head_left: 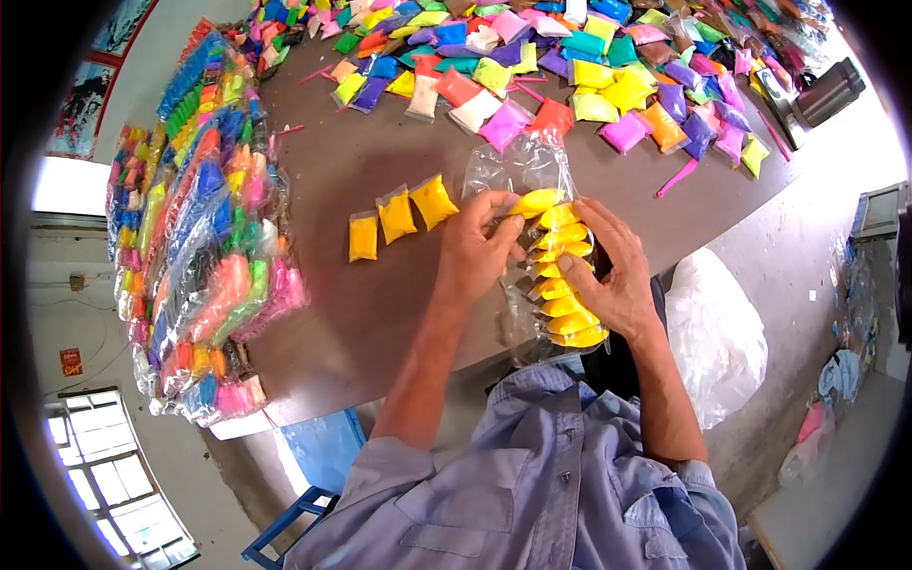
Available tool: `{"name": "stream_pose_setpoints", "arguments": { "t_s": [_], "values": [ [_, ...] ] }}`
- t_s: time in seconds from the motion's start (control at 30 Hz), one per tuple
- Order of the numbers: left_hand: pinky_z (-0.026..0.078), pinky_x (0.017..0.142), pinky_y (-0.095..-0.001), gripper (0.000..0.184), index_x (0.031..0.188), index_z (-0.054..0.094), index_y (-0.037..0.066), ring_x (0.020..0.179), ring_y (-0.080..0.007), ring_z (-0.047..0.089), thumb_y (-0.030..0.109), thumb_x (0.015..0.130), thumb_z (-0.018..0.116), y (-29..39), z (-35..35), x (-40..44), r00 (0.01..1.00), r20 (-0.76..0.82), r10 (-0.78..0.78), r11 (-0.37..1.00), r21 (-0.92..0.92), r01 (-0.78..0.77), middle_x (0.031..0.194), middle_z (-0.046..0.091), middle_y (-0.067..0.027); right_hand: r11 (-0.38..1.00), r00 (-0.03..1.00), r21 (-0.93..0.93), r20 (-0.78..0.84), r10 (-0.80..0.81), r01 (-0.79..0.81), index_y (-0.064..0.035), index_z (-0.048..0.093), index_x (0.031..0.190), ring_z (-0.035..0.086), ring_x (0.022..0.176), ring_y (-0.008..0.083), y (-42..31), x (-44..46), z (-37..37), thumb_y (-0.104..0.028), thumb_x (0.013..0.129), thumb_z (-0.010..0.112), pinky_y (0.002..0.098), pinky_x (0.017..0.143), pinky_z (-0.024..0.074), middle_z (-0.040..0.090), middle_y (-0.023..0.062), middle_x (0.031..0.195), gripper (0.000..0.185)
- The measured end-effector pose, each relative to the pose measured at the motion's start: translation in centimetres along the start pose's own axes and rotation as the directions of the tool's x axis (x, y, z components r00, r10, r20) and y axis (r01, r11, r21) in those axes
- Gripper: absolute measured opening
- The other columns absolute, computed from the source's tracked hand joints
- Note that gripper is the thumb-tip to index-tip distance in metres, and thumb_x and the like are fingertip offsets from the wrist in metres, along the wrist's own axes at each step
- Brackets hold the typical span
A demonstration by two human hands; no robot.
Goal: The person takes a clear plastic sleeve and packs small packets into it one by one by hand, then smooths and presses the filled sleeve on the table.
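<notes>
Stack of yellow pkts [565, 277] is at near edge of counter [347, 313], in/on clear bag [494, 171] (can't tell); L hand [478, 245], part-curled, nips top pkt [540, 201]; R hand [616, 271], cupped, hugs stack's side. Farther, to L, 3 loose yellow pkts [396, 218]; at far side, mixed-col. pkts [594, 75].

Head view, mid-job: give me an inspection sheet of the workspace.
Surface: brown table, partly covered.
Job's things: row of yellow packets with clear plastic, whether fully inside unclear; three loose yellow packets to the left.
Clutter: mixed coloured packets at the far side; bagged packets along the left; pink stick.
Hands: left hand at the row's top end, right hand over its right side; grip unclear.
Cables: nothing seen on the table.
Surroundings: blue chair, white plastic bag, window.
</notes>
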State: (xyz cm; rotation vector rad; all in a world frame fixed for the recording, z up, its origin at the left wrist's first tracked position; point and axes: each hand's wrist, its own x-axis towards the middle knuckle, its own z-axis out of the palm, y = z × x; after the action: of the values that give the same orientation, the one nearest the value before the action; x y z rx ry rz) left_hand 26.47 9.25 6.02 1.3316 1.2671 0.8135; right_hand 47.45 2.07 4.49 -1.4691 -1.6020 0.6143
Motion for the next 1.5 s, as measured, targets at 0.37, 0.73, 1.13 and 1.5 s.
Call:
{"name": "stream_pose_setpoints", "arguments": {
  "t_s": [0.37, 0.73, 1.13, 1.5],
  "values": [
    [0.058, 0.078, -0.0327, 0.020, 0.117, 0.076, 0.001, 0.084, -0.0183, 0.074, 0.001, 0.098, 0.069, -0.8, 0.4, 1.1, 0.928, -0.008, 0.373, 0.854, 0.393, -0.340, 0.099, 0.079, -0.0128, 0.999, 0.999, 0.021, -0.012, -0.046, 0.047, -0.0057, 0.069, 0.142, 0.069, 0.122, 0.0393, 0.4, 0.9, 0.1, -0.027, 0.093, 0.078, 0.0467, 0.102, 0.0517, 0.065, 0.0180, 0.149, 0.053],
    [0.057, 0.081, -0.0456, 0.018, 0.117, 0.076, 0.006, 0.095, -0.0379, 0.072, 0.008, 0.100, 0.069, -0.6, 2.0, 2.4, 0.906, 0.013, 0.422, 0.759, 0.541, -0.361, 0.106, 0.073, -0.0131, 0.998, 1.000, 0.054, 0.008, -0.018, 0.017, -0.0030, 0.059, 0.152, 0.062, 0.135, 0.0408, 0.8, 1.4, 0.2, -0.024, 0.087, 0.084, 0.0476, 0.112, 0.0490, 0.057, 0.0198, 0.158, 0.072],
    [0.061, 0.082, -0.0404, 0.025, 0.123, 0.074, 0.001, 0.095, -0.0367, 0.077, 0.006, 0.099, 0.071, 1.3, -1.8, 0.5, 0.928, -0.101, 0.359, 0.811, 0.526, -0.256, 0.117, 0.078, -0.0178, 0.999, 0.999, 0.012, -0.023, -0.036, 0.036, -0.0020, 0.059, 0.150, 0.062, 0.134, 0.0385, 0.9, 1.4, 0.4, -0.025, 0.086, 0.083, 0.0466, 0.114, 0.0472, 0.060, 0.0166, 0.156, 0.072],
    [0.058, 0.093, -0.0434, 0.033, 0.121, 0.071, -0.003, 0.106, -0.0387, 0.072, 0.013, 0.092, 0.075, -0.1, -10.0, 1.8, 0.938, 0.005, 0.348, 0.572, 0.791, -0.216, 0.115, 0.074, -0.0200, 0.998, 0.997, 0.032, -0.057, -0.044, 0.045, -0.0038, 0.061, 0.149, 0.063, 0.133, 0.0380, 1.1, 1.1, 0.5, -0.027, 0.087, 0.082, 0.0460, 0.113, 0.0480, 0.061, 0.0158, 0.154, 0.069]
  ]
}}
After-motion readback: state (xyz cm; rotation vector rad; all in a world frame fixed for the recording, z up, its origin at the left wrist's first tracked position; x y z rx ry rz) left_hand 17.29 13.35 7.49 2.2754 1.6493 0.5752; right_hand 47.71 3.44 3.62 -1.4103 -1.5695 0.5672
